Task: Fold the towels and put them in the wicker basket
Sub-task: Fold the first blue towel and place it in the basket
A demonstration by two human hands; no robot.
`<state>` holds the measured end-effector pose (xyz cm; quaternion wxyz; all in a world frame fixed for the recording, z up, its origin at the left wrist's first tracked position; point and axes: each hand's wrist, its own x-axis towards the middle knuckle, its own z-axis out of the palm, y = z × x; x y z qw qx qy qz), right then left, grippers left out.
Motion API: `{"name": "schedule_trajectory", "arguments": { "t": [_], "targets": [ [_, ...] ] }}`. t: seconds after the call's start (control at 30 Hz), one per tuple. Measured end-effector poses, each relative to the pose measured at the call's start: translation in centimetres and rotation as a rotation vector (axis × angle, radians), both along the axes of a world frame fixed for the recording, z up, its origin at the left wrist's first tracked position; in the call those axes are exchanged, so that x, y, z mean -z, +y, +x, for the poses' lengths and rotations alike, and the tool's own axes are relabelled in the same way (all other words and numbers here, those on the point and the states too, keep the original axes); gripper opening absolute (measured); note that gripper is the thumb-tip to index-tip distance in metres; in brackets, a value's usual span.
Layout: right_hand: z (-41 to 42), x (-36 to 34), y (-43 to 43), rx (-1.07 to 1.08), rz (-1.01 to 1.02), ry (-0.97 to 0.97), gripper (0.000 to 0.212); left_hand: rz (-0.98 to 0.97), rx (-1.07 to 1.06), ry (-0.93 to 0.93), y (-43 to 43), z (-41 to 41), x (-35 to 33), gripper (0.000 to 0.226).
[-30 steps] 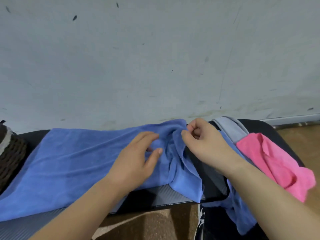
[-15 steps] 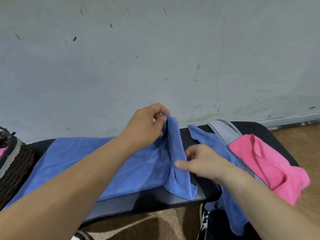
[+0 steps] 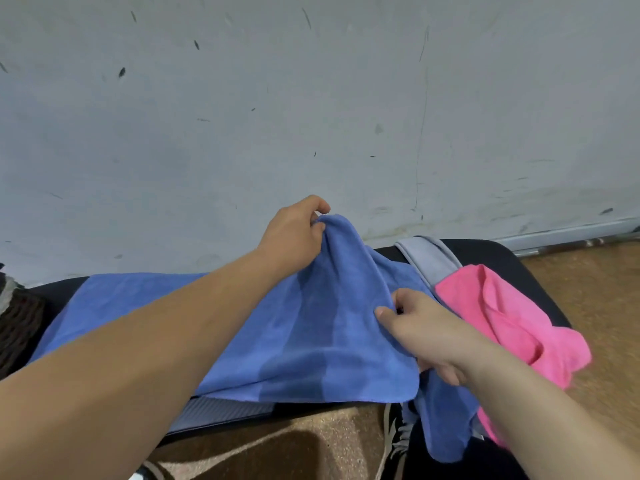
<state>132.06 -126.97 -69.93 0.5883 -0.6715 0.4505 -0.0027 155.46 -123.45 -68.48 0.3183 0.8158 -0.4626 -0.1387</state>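
Far left edge: dark woven wicker basket, mostly cut off by the frame, at the left end of the black padded counter. Pale band at its rim. Contents: I can't tell from here.

Large blue microfibre towel lies spread across the counter from just beside the basket to past centre, with its near edge overhanging the front. It is not in the basket.

Left grip, a bare hand, reaches over the towel and is clenched on its far right corner. Thumb and fingers pinch the cloth and hold it up off the counter in a peak.

Right grip, also bare, pinches the towel's right edge lower down between thumb and forefinger, other fingers curled under the cloth. The towel between the two grips is raised and slopes toward me.

Below the right wrist, more blue cloth hangs off the counter front. Same towel or a second one, I can't tell.

Right of the grips: a grey towel on the counter, partly under a crumpled bright pink towel that droops over the counter's right front edge. Both are unfolded and outside the basket.

Scuffed grey wall behind, brown floor at right, a laced shoe below the counter edge.
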Motion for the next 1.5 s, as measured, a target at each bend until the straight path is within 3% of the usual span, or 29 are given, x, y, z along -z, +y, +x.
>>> {"name": "schedule_trajectory", "arguments": {
  "t": [0.13,0.3,0.37,0.43,0.5,0.57,0.7,0.8,0.9,0.97,1.07,1.13,1.27,1.37,1.43,1.5],
  "targets": [
    [-0.2,1.3,-0.9,-0.127,-0.160,0.216,0.019,0.276,0.121,-0.010,0.5,-0.9,3.0,0.053],
    [0.5,2.0,-1.7,-0.249,-0.578,0.406,0.022,0.334,0.184,-0.103,5.5,-1.5,5.3,0.033],
    [1.1,1.8,-1.4,-0.254,-0.742,0.380,0.022,0.348,0.211,-0.165,8.2,-1.8,5.8,0.032],
    [2.2,1.6,-0.4,-0.250,-0.805,0.202,0.026,0.342,0.222,-0.206,11.1,-1.9,5.9,0.033],
    [3.7,1.4,1.4,-0.323,-0.742,0.041,0.035,0.358,0.215,-0.233,14.1,-1.5,5.8,0.038],
    [5.2,2.0,3.8,-0.479,-0.640,0.039,0.051,0.406,0.215,-0.232,17.0,-1.1,5.6,0.044],
    [7.6,3.7,8.1,-0.746,-0.629,0.256,0.070,0.587,0.206,-0.304,21.8,-0.3,6.7,0.078],
    [8.8,4.8,9.8,-0.784,-0.611,0.417,0.073,0.564,0.237,-0.290,23.3,1.1,7.6,0.085],
    [10.1,5.5,9.9,-0.752,-0.667,0.462,0.074,0.482,0.253,-0.235,22.9,3.0,7.7,0.080],
    [10.7,5.8,9.0,-0.715,-0.684,0.452,0.074,0.396,0.207,-0.207,22.6,4.2,7.4,0.062],
    [11.2,6.4,7.8,-0.697,-0.755,0.452,0.073,0.175,0.114,-0.363,23.4,4.4,6.2,0.034],
    [11.6,6.6,7.7,-0.691,-0.820,0.443,0.075,0.090,0.168,-0.440,24.8,3.7,5.4,0.009],
    [12.6,5.8,9.6,-0.739,-0.812,0.358,0.073,0.315,0.373,-0.452,27.3,1.8,6.5,0.025],
    [12.3,5.4,11.5,-0.854,-0.737,0.365,0.074,0.270,0.264,-0.400,27.2,1.2,8.0,0.020],
    [11.7,5.6,12.2,-0.917,-0.714,0.394,0.074,0.230,0.225,-0.477,26.7,0.5,8.4,0.010],
    [11.4,6.0,12.2,-0.959,-0.714,0.424,0.075,0.299,0.239,-0.571,26.8,-0.7,8.6,0.016]
  ]
}}
